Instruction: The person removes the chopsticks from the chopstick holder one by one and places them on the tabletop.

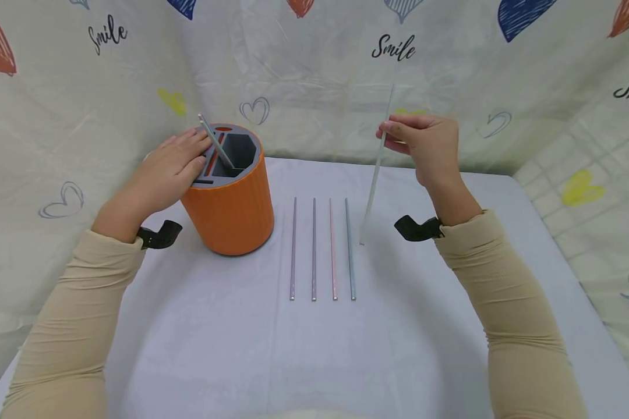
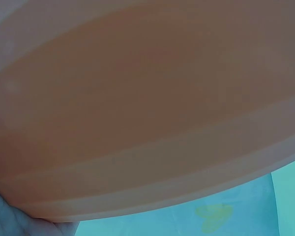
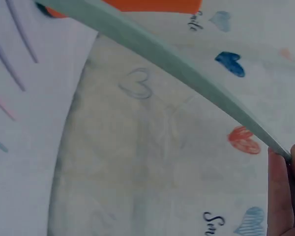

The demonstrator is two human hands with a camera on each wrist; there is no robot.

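Note:
My right hand (image 1: 423,142) pinches a thin pale-green stick (image 1: 375,174) between thumb and fingers, to the right of the holder. The stick slants, its lower end over the white table; it also crosses the right wrist view as a long band (image 3: 187,73). My left hand (image 1: 162,166) rests on the grey top of an orange round holder (image 1: 230,215), fingers stretched across its left side. A pale grey stick (image 1: 216,142) leans inside one compartment of the holder. The holder's orange wall (image 2: 147,98) fills most of the left wrist view.
Several thin sticks lie side by side in the middle of the table: a purple one (image 1: 293,250), a darker purple one (image 1: 314,250), a pink one (image 1: 332,250) and a blue one (image 1: 350,250). A printed cloth (image 1: 314,75) hangs behind the table.

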